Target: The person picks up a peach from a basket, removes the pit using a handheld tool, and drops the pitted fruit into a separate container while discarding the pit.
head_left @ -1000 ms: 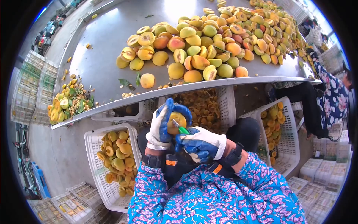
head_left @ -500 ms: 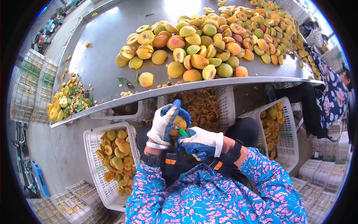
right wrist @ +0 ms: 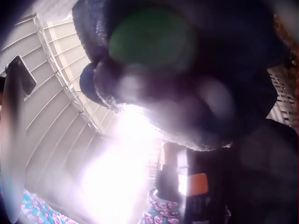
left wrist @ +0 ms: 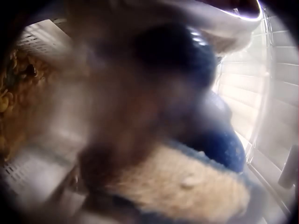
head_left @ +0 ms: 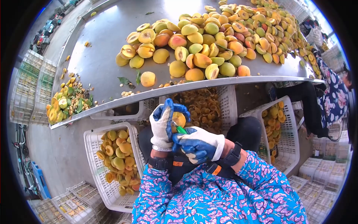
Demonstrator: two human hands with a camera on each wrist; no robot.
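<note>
My left hand (head_left: 162,127), in a white glove with a blue coated palm, grips a yellow apricot (head_left: 179,118) between thumb and fingers, below the table edge. The gloved right hand (head_left: 203,145) holds a small green-handled knife (head_left: 181,130), its blade end against the near side of the apricot. Part of the fruit is hidden behind the left thumb. Blurred glove fingers (left wrist: 187,182) fill much of the left wrist view. In the right wrist view the green handle (right wrist: 152,39) shows dark among the fingers.
A metal table (head_left: 100,48) bears a large heap of apricots (head_left: 201,44), many halved, plus pits and leaves at its left corner. White crates of fruit stand left (head_left: 89,149), right (head_left: 291,149) and under the table (head_left: 229,106). Another person (head_left: 328,89) sits at the right.
The left hand has turned slightly more upright, and less of the apricot shows between its fingers. The right hand keeps the knife at the fruit with only small shifts.
</note>
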